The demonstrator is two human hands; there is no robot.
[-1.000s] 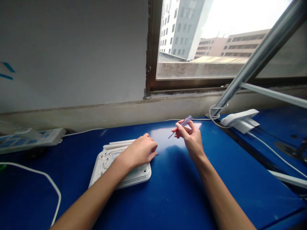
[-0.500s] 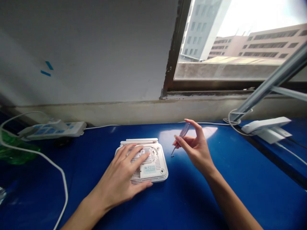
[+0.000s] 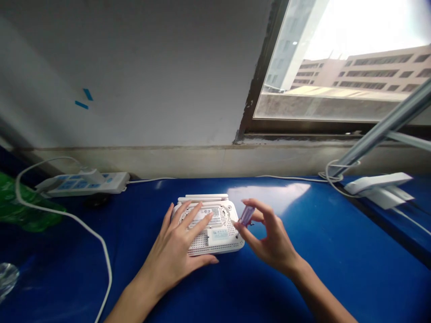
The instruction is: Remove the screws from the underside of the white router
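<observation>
A white router point(image 3: 218, 233) lies bottom-up on the blue table point(image 3: 303, 269), its antennas folded along the far edge. My left hand point(image 3: 178, 249) rests flat on the router's underside with the fingers spread. My right hand point(image 3: 269, 240) pinches a small screwdriver point(image 3: 246, 215) with a clear purple handle, held at the router's right edge. The screwdriver's tip is hidden behind my fingers.
A white power strip point(image 3: 84, 183) lies at the back left with a white cable point(image 3: 84, 229) looping forward. Something green point(image 3: 20, 211) sits at the far left. A white clamp lamp base point(image 3: 377, 188) and metal arm point(image 3: 387, 130) stand at the right, below the window.
My right hand moved the screwdriver down and left to the router's right edge. The view shifted left, and my left hand stayed flat on the router.
</observation>
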